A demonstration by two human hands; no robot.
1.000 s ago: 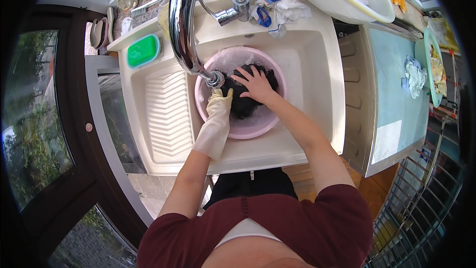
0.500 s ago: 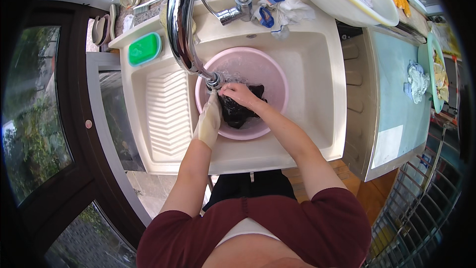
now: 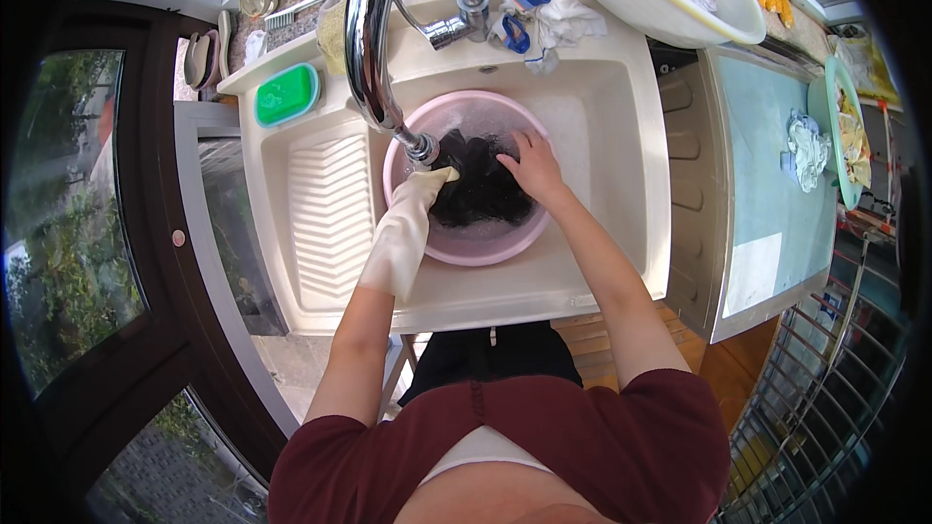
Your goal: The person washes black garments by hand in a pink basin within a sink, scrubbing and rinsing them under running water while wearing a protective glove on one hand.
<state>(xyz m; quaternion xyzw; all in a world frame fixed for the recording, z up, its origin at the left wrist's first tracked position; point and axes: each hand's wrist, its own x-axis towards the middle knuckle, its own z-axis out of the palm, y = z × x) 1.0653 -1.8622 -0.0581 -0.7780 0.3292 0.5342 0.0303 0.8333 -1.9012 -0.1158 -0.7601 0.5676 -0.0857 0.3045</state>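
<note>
A black wet cloth point(image 3: 482, 189) lies bunched in water inside a pink basin point(image 3: 482, 258). My left hand point(image 3: 427, 184), in a long whitish rubber glove, reaches in from the basin's left side and grips the cloth's left edge, just under the faucet spout point(image 3: 421, 147). Bare, my right hand point(image 3: 534, 167) is over the basin's right side, with fingers spread toward the far rim. Its thumb points left at the cloth's edge; whether it touches cannot be made out.
The basin stands in a cream sink point(image 3: 612, 262) with a ribbed washboard point(image 3: 328, 204) on the left. Green soap point(image 3: 285, 95) sits in a dish. White-and-blue cloths point(image 3: 553, 24) lie behind the basin. A large white bowl point(image 3: 670, 15) of laundry stands back right.
My right hand has left the spot beside my left hand and moved right, its fingers opening. The black cloth now spreads wider in the basin. My left hand stays near the spout.
</note>
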